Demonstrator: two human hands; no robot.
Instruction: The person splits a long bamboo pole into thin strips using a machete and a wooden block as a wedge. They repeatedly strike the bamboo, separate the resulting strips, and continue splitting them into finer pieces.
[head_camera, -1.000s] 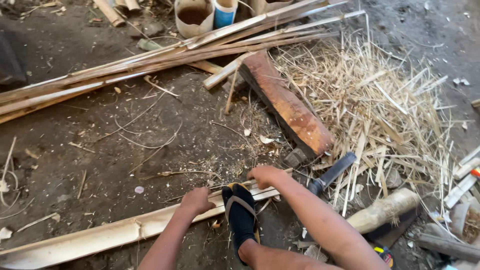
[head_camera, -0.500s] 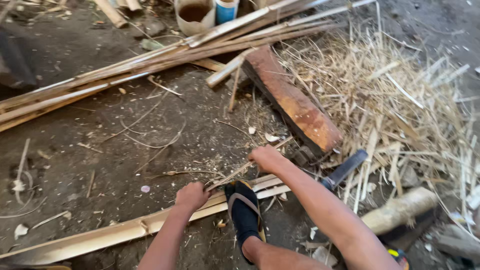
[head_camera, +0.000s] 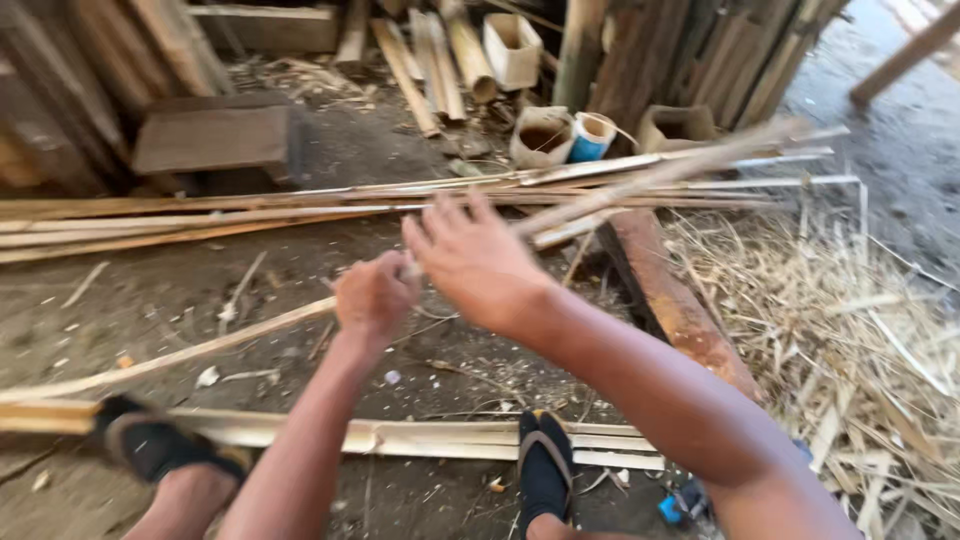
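Observation:
My left hand (head_camera: 374, 296) is closed on a long thin bamboo strip (head_camera: 180, 352) that runs from it down to the left across the dirt floor. My right hand (head_camera: 470, 258) is raised just right of it, fingers spread, holding nothing that I can see; the strip's far end seems to blur past it. Under both feet lies a wider split bamboo slat (head_camera: 420, 438), with my right sandalled foot (head_camera: 545, 470) and left sandalled foot (head_camera: 150, 448) pressing on it.
A bundle of long bamboo strips (head_camera: 330, 205) lies across the floor behind. A reddish wooden block (head_camera: 675, 305) sits at right beside a heap of bamboo shavings (head_camera: 850, 330). Small containers (head_camera: 560, 135), a dark wooden box (head_camera: 215, 140) and upright poles stand at the back.
Both hands have lifted from the slat on the ground. The left hand now grips a thin strip and the view has tilted up toward the back wall.

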